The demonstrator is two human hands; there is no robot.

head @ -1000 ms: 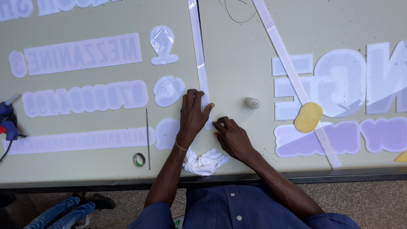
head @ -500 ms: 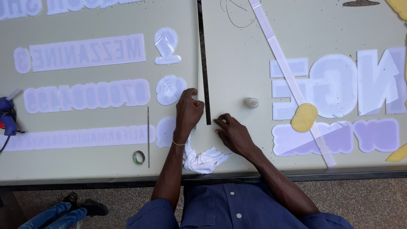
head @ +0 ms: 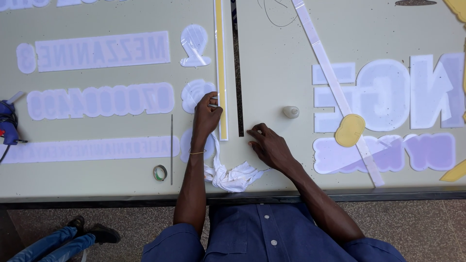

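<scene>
My left hand (head: 206, 116) grips the near end of a long white strip with a yellow face (head: 221, 58), which runs away from me up the grey table (head: 272, 58). Just right of it lies a narrow black strip (head: 238, 73), parallel and slightly apart. My right hand (head: 269, 145) rests on the table with its fingertips bent down beside the black strip's near end and holds nothing. A crumpled wad of white film (head: 234, 177) lies at the table's front edge between my forearms.
White cut-out letter rows (head: 102, 51) cover the left half, large pale letters (head: 388, 94) the right. A diagonal clear strip (head: 330, 77), a yellow oval (head: 349, 130), a small white cap (head: 291, 112), a tape roll (head: 159, 172), a thin rod (head: 171, 145) and a blue tool (head: 7, 121) lie around. Another person's legs (head: 73, 237) stand lower left.
The white strip has shifted left off the black strip and now shows a yellow face. My left hand moved left with it; my right hand stayed near the black strip's end.
</scene>
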